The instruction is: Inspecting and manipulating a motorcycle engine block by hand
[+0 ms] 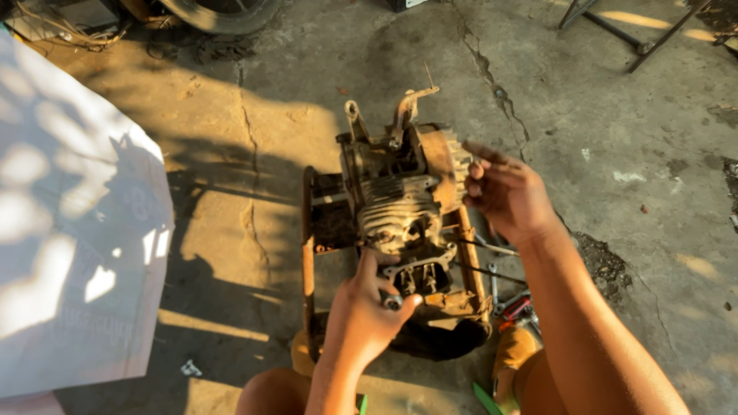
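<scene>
While my left hand (367, 311) pinches a small metal part (393, 302), the engine (400, 215) sits just ahead of it.
It rests in its rusty frame (308, 253) on the cracked concrete floor (254, 138), long axis running away from me, finned cylinder toward me. My left hand touches that near end; my right hand (503, 192) hovers loosely curled, holding nothing, beside the far right side.

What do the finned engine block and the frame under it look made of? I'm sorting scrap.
Finned engine block: seemingly cast metal, dull grey and grimy, with moulded cooling fins. Frame: likely steel, its surface orange-brown, perhaps rust or the low sun.
</scene>
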